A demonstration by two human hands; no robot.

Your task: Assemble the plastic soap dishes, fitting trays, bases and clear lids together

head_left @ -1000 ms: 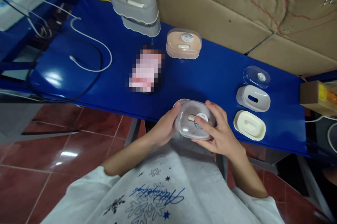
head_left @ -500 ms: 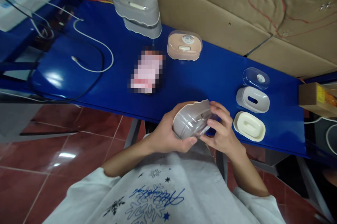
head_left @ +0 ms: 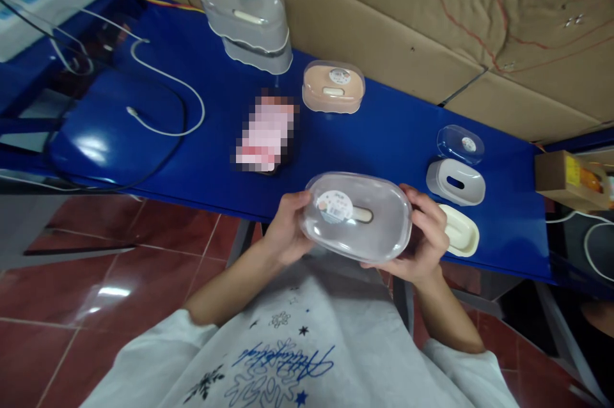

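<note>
Between my two hands is a grey oval plastic box [head_left: 378, 238] with a clear lid, a round sticker and a pale slot in its top. My left hand [head_left: 290, 229] grips its left end, and my right hand [head_left: 425, 235] wraps round the right end. The lid faces up toward me, above the front edge of the blue table [head_left: 378, 146]. Just right of my right hand lies a cream oval tray [head_left: 464, 234], partly hidden by my fingers. Behind it are an open white oval box [head_left: 472, 184] with a dark slot and a loose clear lid [head_left: 459, 144].
A peach lidded box [head_left: 330, 101] and a stack of grey lidded boxes [head_left: 259, 53] stand along the cardboard wall [head_left: 374, 18]. A blurred-out phone-like object [head_left: 266, 133] lies left of centre. A white cable [head_left: 192, 91] loops at left; a cardboard box [head_left: 559, 181] sits at right.
The grey box has turned from tilted on its side to lid up, so its sticker and slot now show. My hands have moved apart to its two ends.
</note>
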